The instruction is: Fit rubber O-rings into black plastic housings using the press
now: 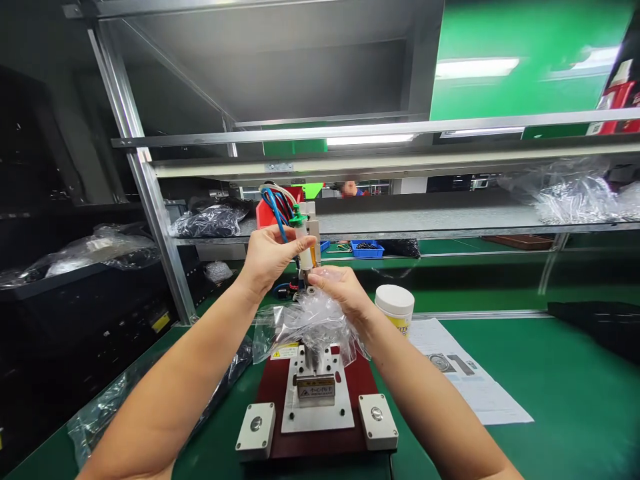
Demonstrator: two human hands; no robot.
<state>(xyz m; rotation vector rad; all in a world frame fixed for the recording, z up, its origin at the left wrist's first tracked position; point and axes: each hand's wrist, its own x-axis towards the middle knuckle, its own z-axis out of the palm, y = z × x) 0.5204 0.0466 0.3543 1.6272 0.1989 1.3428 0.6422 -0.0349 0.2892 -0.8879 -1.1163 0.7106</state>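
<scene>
Bench (560,407) carrying press fixture (316,400) below both hands; plastic bag (305,327) pinched in right hand (336,288), lifted clear of fixture; left hand (270,257) gripping upright dispensing syringe (303,247), blue hose (275,207) rising from its green cap.

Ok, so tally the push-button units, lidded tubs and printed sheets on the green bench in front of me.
Push-button units, left and right: 2
White-lidded tub: 1
Printed sheet: 1
Total: 4
</scene>
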